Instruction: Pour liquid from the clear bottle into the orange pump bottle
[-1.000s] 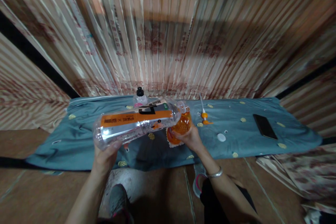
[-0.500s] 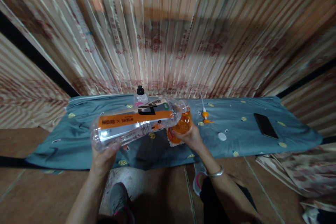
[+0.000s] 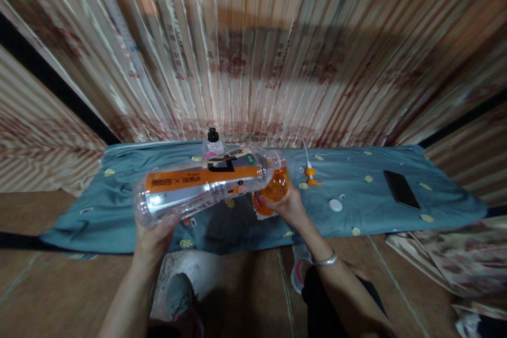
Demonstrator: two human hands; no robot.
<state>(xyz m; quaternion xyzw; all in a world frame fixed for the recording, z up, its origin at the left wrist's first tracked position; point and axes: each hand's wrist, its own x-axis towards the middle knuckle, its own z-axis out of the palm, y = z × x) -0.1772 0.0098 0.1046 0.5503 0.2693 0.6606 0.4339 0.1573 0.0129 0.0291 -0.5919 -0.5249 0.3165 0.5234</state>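
Note:
My left hand (image 3: 156, 235) is wrapped round the lower part of a large clear plastic bottle (image 3: 202, 185) with an orange and silver label. The bottle lies almost level, tipped so that its neck meets the mouth of a translucent orange bottle (image 3: 277, 186). Around that orange bottle my right hand (image 3: 288, 205) is closed. Whether liquid runs between the two cannot be made out. Under the orange bottle lies an orange piece with a pale scalloped edge (image 3: 264, 215). An orange pump top with a tube (image 3: 310, 172) and a white cap (image 3: 335, 205) lie to the right.
A teal patterned cloth (image 3: 237, 232) covers the low surface. Behind the large bottle stands a clear bottle with a black top (image 3: 213, 140). A dark phone-like slab (image 3: 401, 189) lies at the right. Striped curtains (image 3: 253, 63) hang close behind, and dark poles flank the surface.
The large bottle and my left hand have shifted very slightly to the left, with the bottle still tipped at the orange one. My right hand has hardly moved.

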